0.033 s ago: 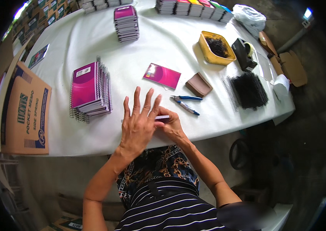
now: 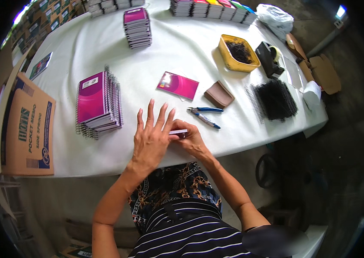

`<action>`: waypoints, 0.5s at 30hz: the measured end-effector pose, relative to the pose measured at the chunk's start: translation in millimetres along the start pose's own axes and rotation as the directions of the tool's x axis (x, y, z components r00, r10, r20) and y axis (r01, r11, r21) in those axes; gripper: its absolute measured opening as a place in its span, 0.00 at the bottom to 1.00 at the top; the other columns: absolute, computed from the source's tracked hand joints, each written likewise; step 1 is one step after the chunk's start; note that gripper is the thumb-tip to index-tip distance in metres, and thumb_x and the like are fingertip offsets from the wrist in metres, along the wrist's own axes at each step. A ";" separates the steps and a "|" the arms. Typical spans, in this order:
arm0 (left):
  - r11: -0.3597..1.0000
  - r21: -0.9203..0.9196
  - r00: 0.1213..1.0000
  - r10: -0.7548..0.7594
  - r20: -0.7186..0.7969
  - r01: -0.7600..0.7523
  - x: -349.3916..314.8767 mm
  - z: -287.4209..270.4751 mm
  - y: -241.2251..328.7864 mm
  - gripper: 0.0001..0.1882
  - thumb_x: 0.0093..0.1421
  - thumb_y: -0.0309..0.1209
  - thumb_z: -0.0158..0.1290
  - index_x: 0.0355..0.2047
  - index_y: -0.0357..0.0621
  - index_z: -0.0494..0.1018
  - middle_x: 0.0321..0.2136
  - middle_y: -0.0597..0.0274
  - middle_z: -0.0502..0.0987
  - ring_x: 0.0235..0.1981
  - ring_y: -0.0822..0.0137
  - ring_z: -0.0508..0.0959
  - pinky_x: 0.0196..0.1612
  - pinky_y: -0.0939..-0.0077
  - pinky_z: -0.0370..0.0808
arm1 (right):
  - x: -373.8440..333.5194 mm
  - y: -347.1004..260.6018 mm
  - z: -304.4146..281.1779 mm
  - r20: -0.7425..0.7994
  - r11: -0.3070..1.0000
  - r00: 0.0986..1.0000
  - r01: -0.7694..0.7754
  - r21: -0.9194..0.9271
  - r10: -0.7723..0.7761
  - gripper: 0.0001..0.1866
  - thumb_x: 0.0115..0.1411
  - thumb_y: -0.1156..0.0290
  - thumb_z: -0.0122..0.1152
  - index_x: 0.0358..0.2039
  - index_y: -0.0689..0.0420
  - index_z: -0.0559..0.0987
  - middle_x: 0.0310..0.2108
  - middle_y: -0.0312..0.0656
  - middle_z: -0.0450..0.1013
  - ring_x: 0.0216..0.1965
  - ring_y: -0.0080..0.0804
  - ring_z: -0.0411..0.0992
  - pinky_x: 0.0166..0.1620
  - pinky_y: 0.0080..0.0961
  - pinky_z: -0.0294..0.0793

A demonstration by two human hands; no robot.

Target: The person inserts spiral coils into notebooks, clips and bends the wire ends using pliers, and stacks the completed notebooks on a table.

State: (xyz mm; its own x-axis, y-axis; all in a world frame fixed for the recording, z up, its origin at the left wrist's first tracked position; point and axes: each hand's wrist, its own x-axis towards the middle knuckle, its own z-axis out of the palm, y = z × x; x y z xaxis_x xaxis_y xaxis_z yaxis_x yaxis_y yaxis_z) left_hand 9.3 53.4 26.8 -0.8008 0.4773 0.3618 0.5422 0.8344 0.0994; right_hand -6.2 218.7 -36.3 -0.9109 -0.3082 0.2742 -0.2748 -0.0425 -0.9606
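Near the table's front edge, my right hand [image 2: 189,140] is closed round a small notepad [image 2: 178,132], seen nearly edge-on as a pale strip. My left hand [image 2: 151,139] lies just beside it, its fingers stretched out and spread, back of the hand up. It hides part of the notepad, so whether its thumb touches the pad I cannot tell. Beyond the hands lies a loose magenta cover [image 2: 178,85]. Blue-handled pliers [image 2: 205,116] rest open to the right, below a brown ridged block [image 2: 219,94]. A stack of spiral-bound magenta notebooks [image 2: 91,98] stands on the left.
Black spiral coils [image 2: 275,100] lie in a pile at the right, near a yellow tub [image 2: 238,53] of small dark pieces and a tape dispenser [image 2: 270,60]. Another notebook stack [image 2: 137,28] stands farther back. A cardboard box [image 2: 28,127] borders the left side of the white-covered table [image 2: 208,47].
The whole view shifts slightly, so things on the table appear a little farther left. My hands keep nearly the same pose round the notepad.
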 end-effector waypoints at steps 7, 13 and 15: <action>0.976 -0.209 0.948 0.002 0.320 0.068 9.4 -23.0 -6.2 0.25 0.64 0.39 0.51 0.62 0.61 0.65 0.49 0.59 0.78 0.41 0.52 0.81 0.40 0.60 0.79 | 33.6 -7.1 -197.9 -0.477 0.738 0.824 -0.112 -0.666 -0.305 0.10 0.55 0.80 0.60 0.39 0.60 0.80 0.32 0.43 0.77 0.36 0.29 0.75 0.40 0.23 0.73; 0.955 -0.260 0.904 -0.020 0.428 0.144 12.8 -18.1 -14.1 0.23 0.65 0.42 0.48 0.60 0.56 0.68 0.48 0.58 0.78 0.40 0.51 0.81 0.38 0.55 0.78 | 16.0 35.6 -290.4 -0.523 -0.064 0.822 -0.548 -0.834 -0.225 0.14 0.54 0.65 0.61 0.38 0.59 0.77 0.43 0.50 0.71 0.45 0.48 0.69 0.46 0.43 0.70; 0.957 -0.259 0.934 -0.035 0.355 0.134 4.6 -12.8 -20.4 0.24 0.64 0.40 0.49 0.61 0.57 0.66 0.48 0.58 0.78 0.39 0.51 0.81 0.38 0.56 0.78 | 23.6 31.3 -280.0 -0.492 -0.016 0.853 -0.502 -0.865 -0.175 0.13 0.55 0.64 0.59 0.37 0.58 0.78 0.40 0.49 0.73 0.44 0.49 0.71 0.47 0.42 0.71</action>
State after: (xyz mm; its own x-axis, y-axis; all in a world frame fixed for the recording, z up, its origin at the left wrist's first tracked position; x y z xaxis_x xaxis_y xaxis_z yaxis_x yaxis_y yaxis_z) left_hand -2.2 35.0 38.2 -0.8574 0.5145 0.0059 0.4772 0.7908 0.3834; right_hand -122.4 476.2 -47.1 -0.8803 0.2125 0.4241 0.1959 0.9771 -0.0830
